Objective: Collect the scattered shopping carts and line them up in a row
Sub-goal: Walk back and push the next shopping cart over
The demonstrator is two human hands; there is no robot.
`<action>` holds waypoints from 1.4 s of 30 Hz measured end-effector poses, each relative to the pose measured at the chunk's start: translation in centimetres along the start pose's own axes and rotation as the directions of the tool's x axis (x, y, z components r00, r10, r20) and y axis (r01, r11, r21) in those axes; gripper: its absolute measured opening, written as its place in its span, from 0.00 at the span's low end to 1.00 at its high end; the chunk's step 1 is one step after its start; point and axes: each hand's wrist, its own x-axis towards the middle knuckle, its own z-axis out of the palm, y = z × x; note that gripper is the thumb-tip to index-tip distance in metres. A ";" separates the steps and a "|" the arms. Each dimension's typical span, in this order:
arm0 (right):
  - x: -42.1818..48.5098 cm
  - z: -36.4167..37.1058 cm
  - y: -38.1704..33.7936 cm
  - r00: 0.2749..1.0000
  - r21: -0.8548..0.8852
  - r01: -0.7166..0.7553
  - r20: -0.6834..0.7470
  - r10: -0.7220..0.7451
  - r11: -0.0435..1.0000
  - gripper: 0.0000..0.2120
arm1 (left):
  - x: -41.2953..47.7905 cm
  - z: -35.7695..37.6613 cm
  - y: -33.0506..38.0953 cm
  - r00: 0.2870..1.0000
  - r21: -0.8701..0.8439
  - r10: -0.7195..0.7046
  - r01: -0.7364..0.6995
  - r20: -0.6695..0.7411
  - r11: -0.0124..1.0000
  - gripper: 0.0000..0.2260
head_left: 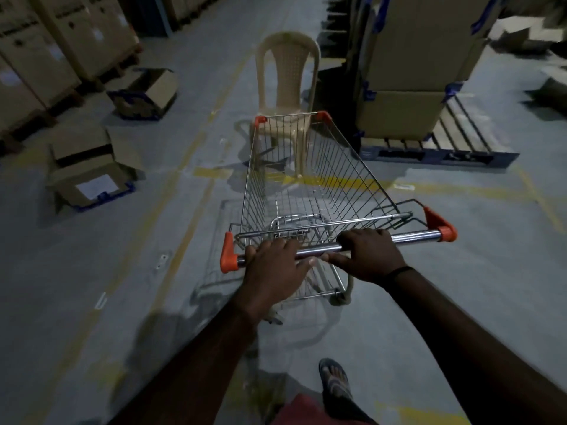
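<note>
One wire shopping cart [310,179] with orange corner caps stands on the grey floor straight ahead of me, its basket empty. Both hands grip its chrome handle bar [414,236]. My left hand [276,268] holds the bar near the left orange cap. My right hand [368,253] holds it near the middle, with a dark band on that wrist. No other cart is in view.
A beige plastic chair [287,72] stands just past the cart's front. Stacked cartons on a blue pallet [435,154] are at the right. Loose cardboard boxes [89,176] lie at the left, tall cartons behind them. Yellow floor lines cross the aisle. My sandalled foot [334,381] is below.
</note>
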 end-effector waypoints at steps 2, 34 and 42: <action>-1.0 0.1 -0.2 1.000 0.020 -0.019 -0.001 0.019 1.000 0.33 | -0.4 -0.1 0.1 1.000 0.010 0.027 -0.027 0.017 1.000 0.26; -13.4 -1.0 4.1 0.894 0.099 -0.422 0.208 0.396 0.901 0.48 | -0.3 0.6 5.9 0.913 0.060 0.366 -0.381 0.180 0.922 0.28; -15.3 -1.1 6.4 0.874 0.109 -0.471 0.191 0.447 0.875 0.47 | 1.1 1.2 8.7 0.882 0.028 0.413 -0.430 0.226 0.903 0.29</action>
